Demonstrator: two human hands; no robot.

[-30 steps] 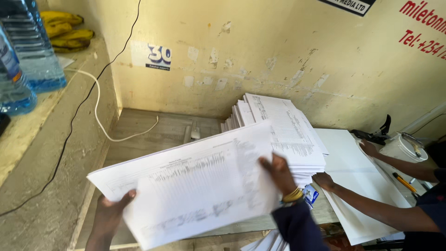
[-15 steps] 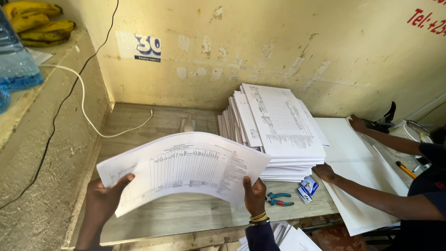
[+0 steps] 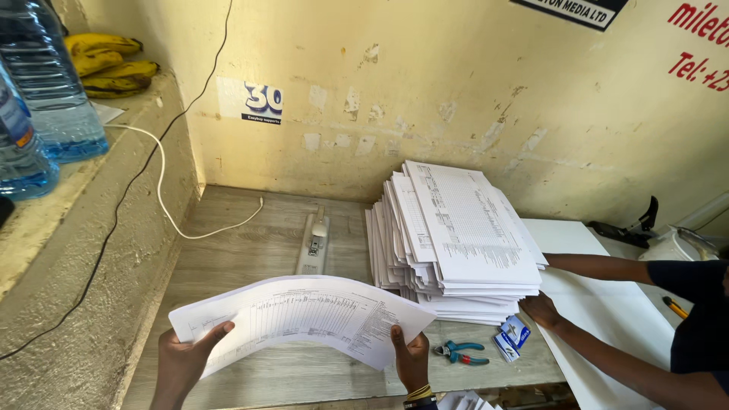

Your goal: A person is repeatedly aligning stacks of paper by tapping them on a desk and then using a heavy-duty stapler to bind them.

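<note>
Hands: left (image 3: 182, 363), right (image 3: 411, 358) gripping bowed sheet bundle (image 3: 304, 317) | wooden table (image 3: 250, 243) (grey planks) | peeling yellow wall (image 3: 425, 83)

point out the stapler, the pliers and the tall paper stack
stapler (image 3: 314, 243), head view, middle of its grey body
pliers (image 3: 458, 352), head view, on the teal handles
tall paper stack (image 3: 467, 220), head view, top printed sheet
</note>
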